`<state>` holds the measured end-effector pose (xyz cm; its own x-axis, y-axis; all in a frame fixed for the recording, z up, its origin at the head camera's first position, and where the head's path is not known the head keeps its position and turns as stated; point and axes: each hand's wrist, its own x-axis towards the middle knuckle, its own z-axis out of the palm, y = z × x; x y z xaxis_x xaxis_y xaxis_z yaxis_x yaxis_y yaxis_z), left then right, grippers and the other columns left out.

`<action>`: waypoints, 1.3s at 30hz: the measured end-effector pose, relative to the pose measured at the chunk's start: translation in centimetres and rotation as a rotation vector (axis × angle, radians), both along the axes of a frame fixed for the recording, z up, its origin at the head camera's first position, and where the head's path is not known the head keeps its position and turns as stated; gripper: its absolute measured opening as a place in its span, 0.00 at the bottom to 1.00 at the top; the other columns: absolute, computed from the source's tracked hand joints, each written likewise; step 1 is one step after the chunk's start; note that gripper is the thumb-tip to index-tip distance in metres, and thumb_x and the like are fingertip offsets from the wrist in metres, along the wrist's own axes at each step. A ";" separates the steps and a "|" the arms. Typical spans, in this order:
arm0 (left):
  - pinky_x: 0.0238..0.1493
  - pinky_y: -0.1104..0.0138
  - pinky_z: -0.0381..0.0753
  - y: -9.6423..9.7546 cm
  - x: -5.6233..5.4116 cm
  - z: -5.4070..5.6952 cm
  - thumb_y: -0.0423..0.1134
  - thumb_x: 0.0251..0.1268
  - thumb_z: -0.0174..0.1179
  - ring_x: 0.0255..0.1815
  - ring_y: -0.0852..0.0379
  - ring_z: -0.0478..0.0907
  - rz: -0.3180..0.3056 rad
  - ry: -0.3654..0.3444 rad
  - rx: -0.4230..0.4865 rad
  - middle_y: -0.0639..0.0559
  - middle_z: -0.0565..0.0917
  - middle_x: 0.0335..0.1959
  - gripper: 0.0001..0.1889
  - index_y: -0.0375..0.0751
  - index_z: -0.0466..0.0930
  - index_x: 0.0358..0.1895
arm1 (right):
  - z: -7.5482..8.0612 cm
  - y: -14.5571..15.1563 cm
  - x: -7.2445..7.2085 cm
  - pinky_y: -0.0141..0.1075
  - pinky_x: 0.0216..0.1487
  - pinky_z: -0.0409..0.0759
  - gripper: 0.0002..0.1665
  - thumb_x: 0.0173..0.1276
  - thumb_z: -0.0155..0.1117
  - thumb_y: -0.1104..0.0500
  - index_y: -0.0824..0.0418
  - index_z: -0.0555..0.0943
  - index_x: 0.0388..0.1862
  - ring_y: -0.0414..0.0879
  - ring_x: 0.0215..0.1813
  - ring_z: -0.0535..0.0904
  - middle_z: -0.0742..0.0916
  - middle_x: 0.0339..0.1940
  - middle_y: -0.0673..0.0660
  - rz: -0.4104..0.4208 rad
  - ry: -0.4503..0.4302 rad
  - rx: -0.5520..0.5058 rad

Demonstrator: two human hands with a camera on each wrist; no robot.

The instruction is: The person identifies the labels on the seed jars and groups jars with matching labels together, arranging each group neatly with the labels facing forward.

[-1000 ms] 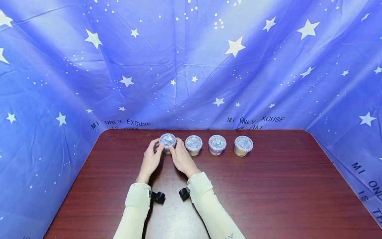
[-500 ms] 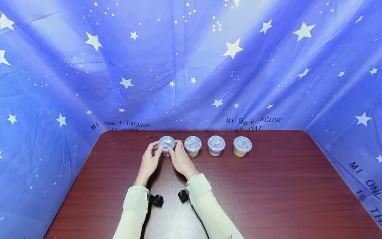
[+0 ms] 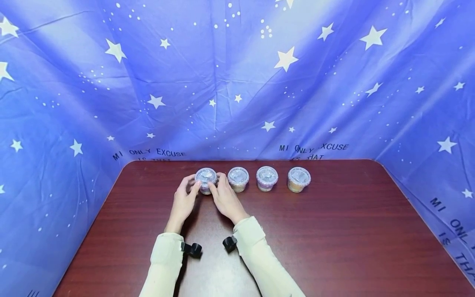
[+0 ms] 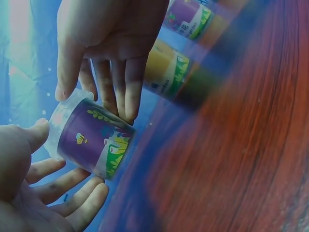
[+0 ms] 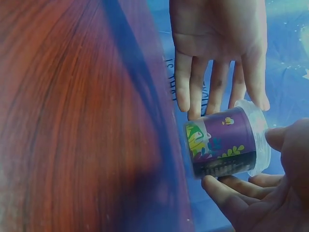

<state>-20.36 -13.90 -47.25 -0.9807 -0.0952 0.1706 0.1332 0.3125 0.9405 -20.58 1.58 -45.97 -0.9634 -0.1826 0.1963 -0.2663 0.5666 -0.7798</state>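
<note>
A small tub with a clear lid and a purple label (image 3: 205, 176) stands at the left end of a row near the table's far edge. My left hand (image 3: 184, 202) holds its left side and my right hand (image 3: 227, 200) its right side, both thumbs at the lid's near rim. In the left wrist view, a bee and leaves show on the tub's label (image 4: 89, 137), with the left hand (image 4: 29, 179) below and the right hand above. From the right wrist, fingers flank the tub (image 5: 222, 137) on both sides, the right hand (image 5: 275, 188) lower.
Three more lidded tubs continue the row rightward: one yellowish tub (image 3: 238, 179) close beside my right hand, a purple one (image 3: 267, 178), then an orange-yellow one (image 3: 299, 179). The dark red wooden table (image 3: 334, 239) backs onto a blue star-printed cloth (image 3: 222, 82).
The held tub has come slightly nearer to me relative to the rest of the row, both hands keeping their hold. The head view has shifted a little; the other tubs stay put.
</note>
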 end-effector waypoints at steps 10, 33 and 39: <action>0.49 0.64 0.82 0.7 2.0 1.6 0.42 0.75 0.56 0.53 0.46 0.82 -0.027 0.010 -0.024 0.38 0.82 0.52 0.20 0.38 0.72 0.64 | 1.1 1.4 1.7 0.45 0.61 0.76 0.25 0.80 0.49 0.51 0.65 0.64 0.67 0.52 0.58 0.80 0.81 0.57 0.62 0.031 0.027 -0.032; 0.51 0.58 0.82 3.2 4.8 3.7 0.45 0.72 0.59 0.46 0.49 0.83 -0.036 0.043 -0.065 0.43 0.85 0.47 0.19 0.39 0.75 0.59 | 3.1 4.7 5.0 0.43 0.61 0.79 0.26 0.78 0.53 0.47 0.60 0.67 0.66 0.51 0.59 0.81 0.79 0.62 0.60 0.001 -0.031 -0.128; 0.49 0.61 0.82 3.7 5.7 3.9 0.45 0.71 0.60 0.45 0.52 0.83 -0.022 0.026 -0.058 0.44 0.85 0.45 0.18 0.39 0.76 0.58 | 3.2 5.3 5.7 0.40 0.60 0.80 0.26 0.78 0.53 0.48 0.59 0.67 0.67 0.48 0.58 0.82 0.80 0.61 0.58 0.001 -0.044 -0.106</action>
<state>-14.71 -10.20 -43.40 -0.9777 -0.0627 0.2004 0.1648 0.3627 0.9172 -14.85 6.90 -42.74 -0.9713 -0.1643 0.1720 -0.2310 0.4802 -0.8462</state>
